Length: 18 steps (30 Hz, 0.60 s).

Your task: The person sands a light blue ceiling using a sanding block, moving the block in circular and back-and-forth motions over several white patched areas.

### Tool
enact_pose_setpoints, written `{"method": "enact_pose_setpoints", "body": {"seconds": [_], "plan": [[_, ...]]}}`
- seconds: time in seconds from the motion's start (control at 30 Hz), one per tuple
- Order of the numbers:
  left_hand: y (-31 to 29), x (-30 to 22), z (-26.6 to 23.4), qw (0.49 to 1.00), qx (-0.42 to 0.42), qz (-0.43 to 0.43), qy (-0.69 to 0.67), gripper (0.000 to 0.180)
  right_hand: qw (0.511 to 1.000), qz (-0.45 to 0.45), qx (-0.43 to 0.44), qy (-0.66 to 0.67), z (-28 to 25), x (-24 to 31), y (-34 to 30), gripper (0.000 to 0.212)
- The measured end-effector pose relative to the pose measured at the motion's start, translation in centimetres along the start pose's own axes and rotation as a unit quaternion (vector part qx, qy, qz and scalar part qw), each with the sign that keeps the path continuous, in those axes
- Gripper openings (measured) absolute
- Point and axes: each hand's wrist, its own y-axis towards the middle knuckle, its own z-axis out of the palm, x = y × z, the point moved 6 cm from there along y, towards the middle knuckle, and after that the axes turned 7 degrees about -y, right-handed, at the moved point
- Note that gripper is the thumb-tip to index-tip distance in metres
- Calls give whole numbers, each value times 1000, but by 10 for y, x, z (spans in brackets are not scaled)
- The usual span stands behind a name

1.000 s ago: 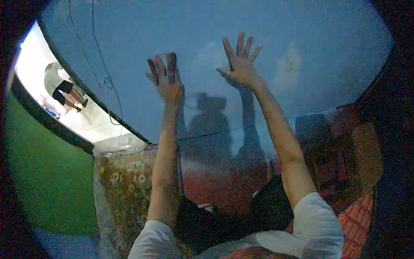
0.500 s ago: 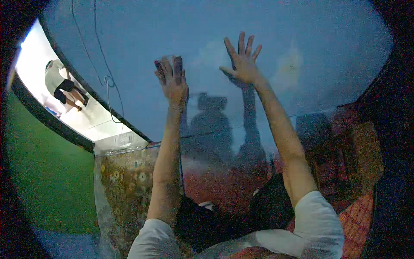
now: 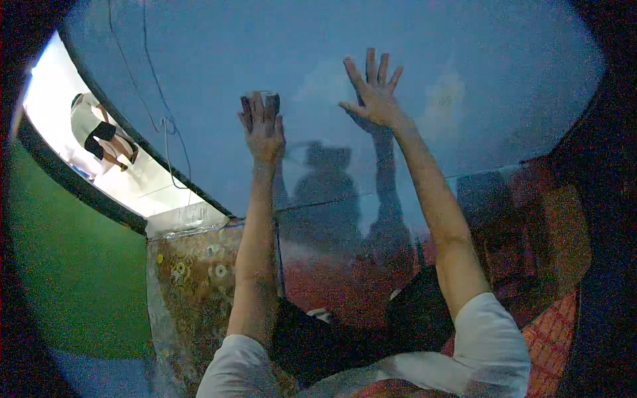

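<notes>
My left hand [image 3: 265, 136] is raised to the blue wall [image 3: 318, 40], its fingers laid over a small dark flat pad [image 3: 275, 103] whose edges show around the fingertips. The pad lies between my fingers and the wall, and its exact kind cannot be made out. To the right, my right hand [image 3: 377, 106] is spread with fingers apart and the palm toward the wall. It holds nothing. Shadows of my arms and upper body fall on the wall below the hands.
Thin cords [image 3: 166, 123] hang down the wall at left, beside a bright doorway [image 3: 182, 215] where a person [image 3: 93, 129] bends forward. A green wall [image 3: 79, 278] stands at far left. Below are patterned flooring [image 3: 192, 278] and a red woven mat [image 3: 551, 338].
My left hand has slid slightly down the wall with the pad under its fingers. The right hand stays almost in place. The person in the doorway has shifted a little.
</notes>
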Motion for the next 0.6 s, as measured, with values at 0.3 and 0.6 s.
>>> {"method": "enact_pose_setpoints", "body": {"seconds": [0.3,0.6], "plan": [[9,15,-10,992,-50,-26,-109,55,999,30,7,39,-2,14,-5,96],[17,7,-6,999,-30,7,-41,59,995,22,87,34,9,4,-5,105]]}}
